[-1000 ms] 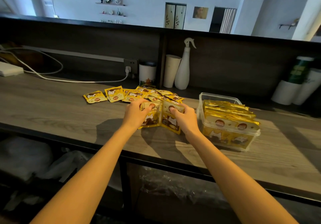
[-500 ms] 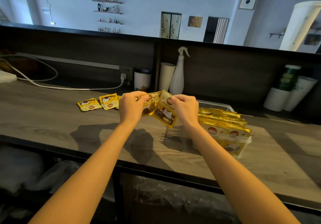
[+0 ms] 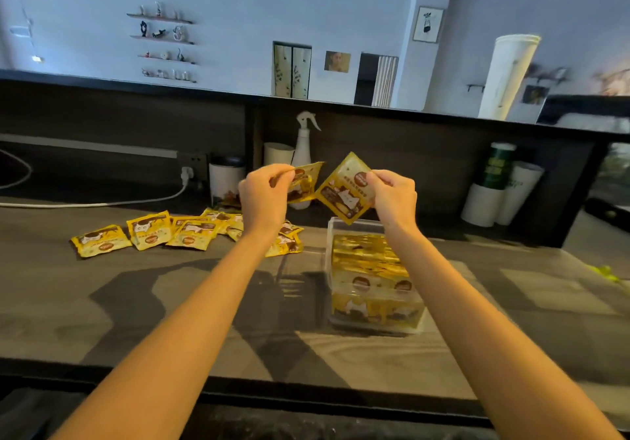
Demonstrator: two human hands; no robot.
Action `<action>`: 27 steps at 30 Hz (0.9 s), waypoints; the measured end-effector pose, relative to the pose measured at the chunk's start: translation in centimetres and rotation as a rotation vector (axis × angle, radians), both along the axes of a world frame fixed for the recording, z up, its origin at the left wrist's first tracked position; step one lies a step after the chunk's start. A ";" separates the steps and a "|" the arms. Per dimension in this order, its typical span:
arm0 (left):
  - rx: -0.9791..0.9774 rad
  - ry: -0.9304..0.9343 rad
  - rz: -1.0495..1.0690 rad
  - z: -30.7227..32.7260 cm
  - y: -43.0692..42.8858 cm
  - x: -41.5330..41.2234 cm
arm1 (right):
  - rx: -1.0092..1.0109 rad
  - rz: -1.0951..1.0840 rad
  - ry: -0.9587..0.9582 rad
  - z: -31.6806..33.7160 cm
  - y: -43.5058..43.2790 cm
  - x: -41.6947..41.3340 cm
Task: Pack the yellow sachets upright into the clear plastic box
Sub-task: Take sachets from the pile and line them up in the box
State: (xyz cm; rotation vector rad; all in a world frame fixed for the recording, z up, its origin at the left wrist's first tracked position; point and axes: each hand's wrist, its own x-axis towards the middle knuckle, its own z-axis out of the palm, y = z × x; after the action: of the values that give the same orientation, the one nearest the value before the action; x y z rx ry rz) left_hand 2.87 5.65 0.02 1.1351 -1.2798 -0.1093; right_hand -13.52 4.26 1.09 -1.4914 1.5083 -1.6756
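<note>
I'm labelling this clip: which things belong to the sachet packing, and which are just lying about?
Job: left sachet in left hand, right sachet in right hand, loose sachets, clear plastic box.
Lying about: spray bottle, paper cups, white cable.

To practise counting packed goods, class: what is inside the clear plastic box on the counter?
The clear plastic box holds yellow sachets standing upright, packed face to face. Hidden: the box's floor, and all but the top edges of those behind the front ones.
</note>
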 end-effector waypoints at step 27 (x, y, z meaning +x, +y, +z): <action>0.513 -0.373 -0.290 -4.9 -5.3 -7.1 | 0.270 0.103 0.089 -4.3 -2.6 -8.3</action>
State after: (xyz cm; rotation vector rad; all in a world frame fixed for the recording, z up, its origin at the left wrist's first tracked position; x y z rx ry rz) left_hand -4.25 0.39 -4.84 1.4397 -1.8115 -0.4822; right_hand -21.84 1.63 -3.24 -1.4848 1.6017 -1.3047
